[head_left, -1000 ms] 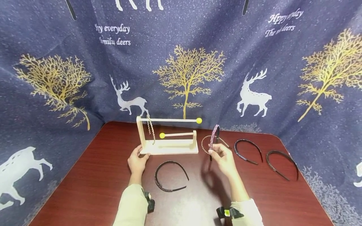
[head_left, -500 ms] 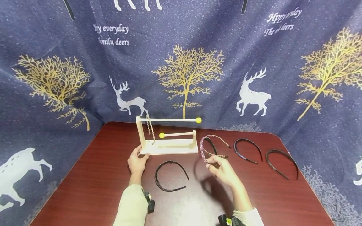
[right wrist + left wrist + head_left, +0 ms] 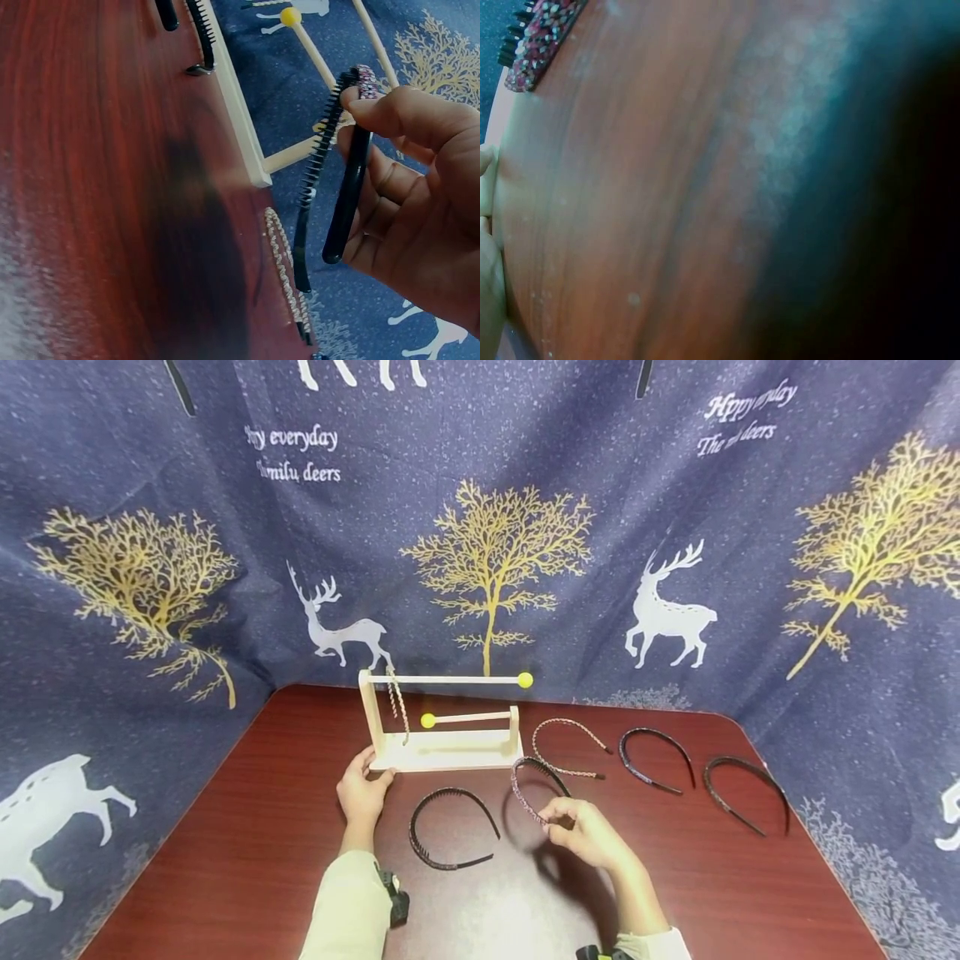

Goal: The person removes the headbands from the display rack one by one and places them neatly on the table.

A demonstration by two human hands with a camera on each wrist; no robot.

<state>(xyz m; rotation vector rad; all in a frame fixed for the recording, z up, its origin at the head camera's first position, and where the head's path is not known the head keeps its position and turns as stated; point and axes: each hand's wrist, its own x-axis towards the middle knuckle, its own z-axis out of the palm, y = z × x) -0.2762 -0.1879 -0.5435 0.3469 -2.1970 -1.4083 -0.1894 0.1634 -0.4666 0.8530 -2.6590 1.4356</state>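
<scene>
My right hand pinches a purple glittery headband between thumb and fingers, held up over the table in front of the stand's right end. In the right wrist view its black comb teeth and one smooth black end show below the fingertips. My left hand grips the left corner of a pale wooden headband stand, thumb at the front. A beige braided headband hangs on the stand's upper bar near its left post. Between my hands a black toothed headband lies on the table.
Right of the stand, a beige braided headband, a blue-black headband and a dark headband lie on the red-brown table. Yellow balls cap the stand's bars. A patterned blue cloth hangs behind.
My right hand has drawn the purple headband toward me and left, away from the beige one, tipping it over from its upright stance. The left hand keeps its place on the stand.
</scene>
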